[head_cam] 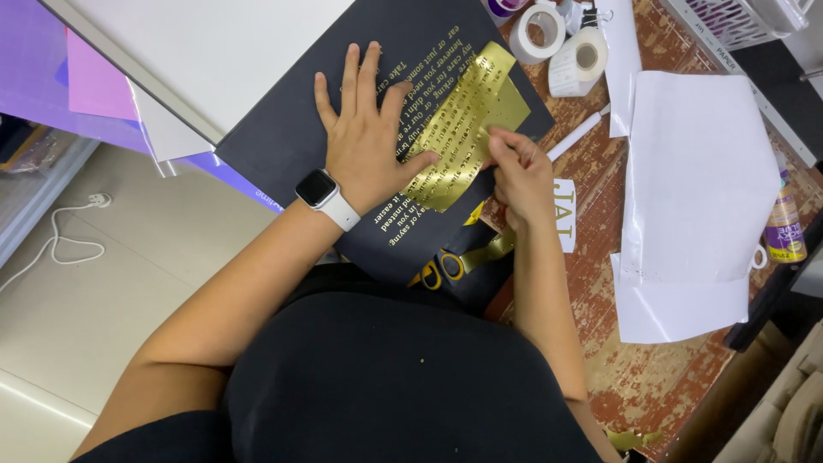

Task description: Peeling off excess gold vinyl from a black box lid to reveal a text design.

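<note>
left hand point(364, 141) presses flat, fingers spread, on the dark card point(291, 146). right hand point(519, 176) pinches the gold foil sheet point(467, 120) at its near edge; peel low and slowly, keeping the card pinned.

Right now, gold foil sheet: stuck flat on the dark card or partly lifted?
Partly lifted. The gold foil sheet arches off the dark card; the right hand pinches its edge, while the left hand lies flat.

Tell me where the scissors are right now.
In the head view, the yellow-handled scissors lie at the near edge of the dark card, just below the right hand, partly under a gold strip.
</note>
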